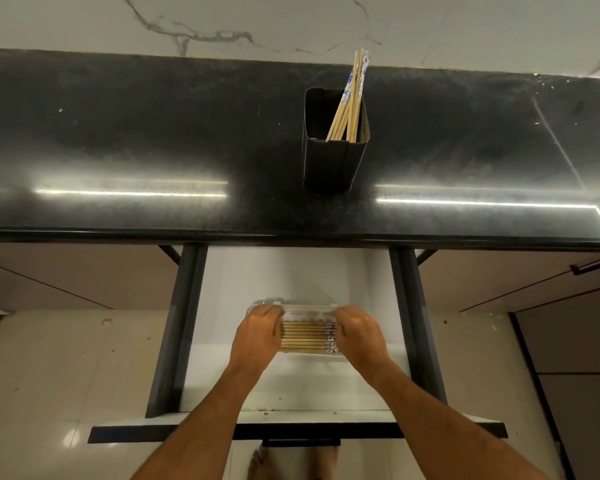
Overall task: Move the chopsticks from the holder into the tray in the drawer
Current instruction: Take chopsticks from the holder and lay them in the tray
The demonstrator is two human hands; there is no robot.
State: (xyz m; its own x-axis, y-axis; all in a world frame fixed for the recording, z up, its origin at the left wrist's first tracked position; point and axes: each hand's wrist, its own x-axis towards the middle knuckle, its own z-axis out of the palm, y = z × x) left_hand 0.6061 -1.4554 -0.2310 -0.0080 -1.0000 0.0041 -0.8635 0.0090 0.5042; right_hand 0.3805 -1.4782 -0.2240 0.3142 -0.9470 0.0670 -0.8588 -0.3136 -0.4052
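Holder (329, 157): several chopsticks (350, 98) are kept upright.
Tray (305, 308): a flat row of chopsticks (303, 337) is contained.
Left hand (257, 336), right hand (359, 332): tray ends are gripped.

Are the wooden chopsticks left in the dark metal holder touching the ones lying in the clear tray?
Apart. The head view shows the wooden chopsticks standing in the dark metal holder on the counter, far from the chopsticks in the clear tray in the drawer below.

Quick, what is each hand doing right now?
Left hand: curled over the chopsticks in the tray.
Right hand: curled over their other end.
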